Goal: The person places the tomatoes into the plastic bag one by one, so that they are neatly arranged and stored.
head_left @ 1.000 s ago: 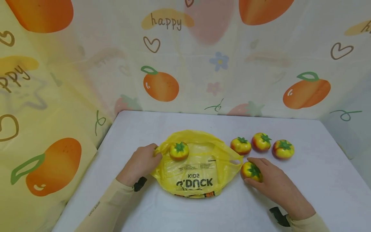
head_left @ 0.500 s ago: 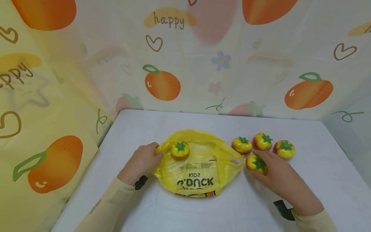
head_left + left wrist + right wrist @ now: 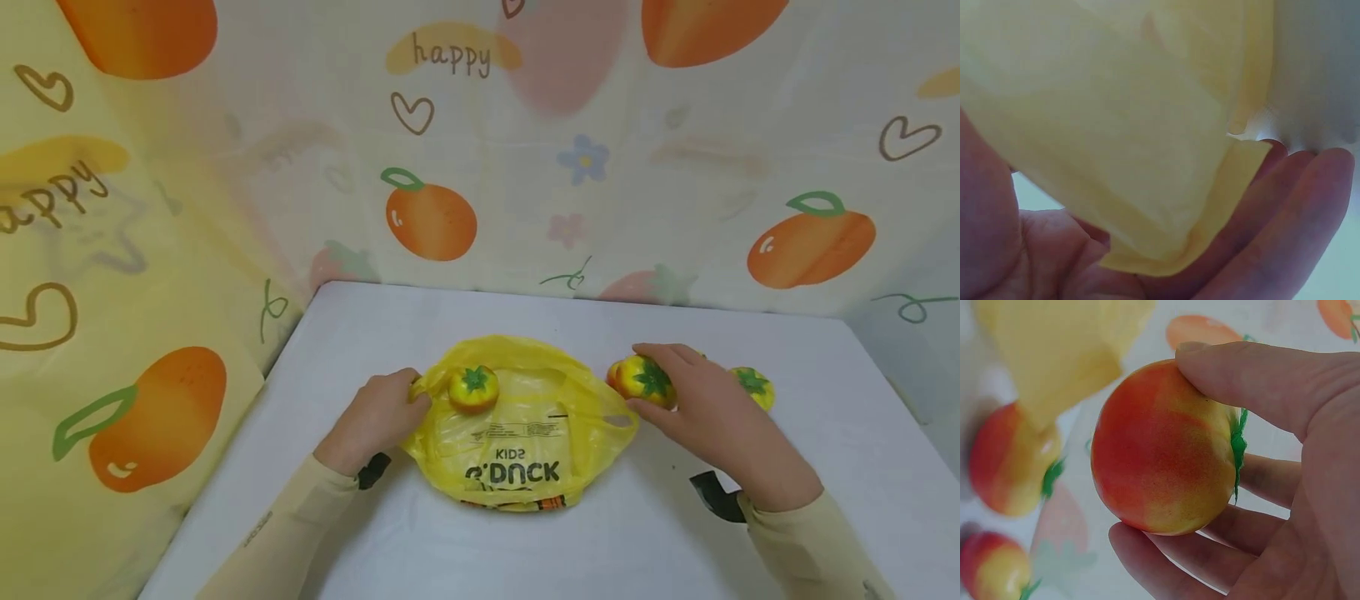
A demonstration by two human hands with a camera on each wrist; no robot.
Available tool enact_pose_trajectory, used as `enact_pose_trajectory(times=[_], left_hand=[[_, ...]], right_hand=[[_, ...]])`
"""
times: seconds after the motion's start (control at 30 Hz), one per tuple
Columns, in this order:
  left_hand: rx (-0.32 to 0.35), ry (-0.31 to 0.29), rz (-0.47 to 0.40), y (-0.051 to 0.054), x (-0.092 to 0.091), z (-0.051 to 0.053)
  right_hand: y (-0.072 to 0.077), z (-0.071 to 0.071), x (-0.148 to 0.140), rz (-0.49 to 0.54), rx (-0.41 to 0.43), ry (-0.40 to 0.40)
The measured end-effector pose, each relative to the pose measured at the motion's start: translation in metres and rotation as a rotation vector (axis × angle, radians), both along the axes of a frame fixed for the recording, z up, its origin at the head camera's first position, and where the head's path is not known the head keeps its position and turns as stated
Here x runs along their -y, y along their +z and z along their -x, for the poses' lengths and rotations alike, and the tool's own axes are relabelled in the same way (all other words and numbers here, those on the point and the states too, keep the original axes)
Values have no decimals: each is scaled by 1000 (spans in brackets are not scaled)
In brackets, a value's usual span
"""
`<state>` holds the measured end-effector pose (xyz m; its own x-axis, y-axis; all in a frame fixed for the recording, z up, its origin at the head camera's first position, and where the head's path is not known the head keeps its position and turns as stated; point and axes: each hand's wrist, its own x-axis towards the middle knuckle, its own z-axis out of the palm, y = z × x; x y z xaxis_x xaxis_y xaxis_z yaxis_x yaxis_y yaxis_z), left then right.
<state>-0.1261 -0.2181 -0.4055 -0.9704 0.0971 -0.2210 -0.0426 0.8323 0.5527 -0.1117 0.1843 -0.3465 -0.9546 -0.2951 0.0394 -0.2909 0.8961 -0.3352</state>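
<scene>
My left hand (image 3: 378, 421) pinches the bag (image 3: 585, 429) by its left edge, likely to steady it, one fruit (image 3: 474, 389) sitting at that end; my right hand (image 3: 712, 408) grips another fruit (image 3: 1163, 450) between thumb and fingers, presumably so it won't slip, near the bag's right end, with more fruit (image 3: 756, 386) just beyond

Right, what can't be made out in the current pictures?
Head: small print on the yellow bag, too small to read.
Head: left side of the rightmost fruit, behind the right hand.
Left wrist: part of the left hand, behind the yellow bag.
Right wrist: lower-left fruit, cut by frame edges.
</scene>
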Motion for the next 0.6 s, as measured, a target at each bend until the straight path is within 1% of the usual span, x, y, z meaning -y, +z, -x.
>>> enact_pose_trajectory(times=[0.13,0.27,0.4,0.6], left_hand=[[-11,-4,-2,-1,0,0],[-22,-4,2,-2,1,0],[-27,0,9,-2,1,0],[-22,11,5,1,-1,-2]], right_hand=[[3,7,19,16,3,45],[3,14,40,36,48,59],[-2,20,60,51,94,61],[-11,28,81,70,113,92]])
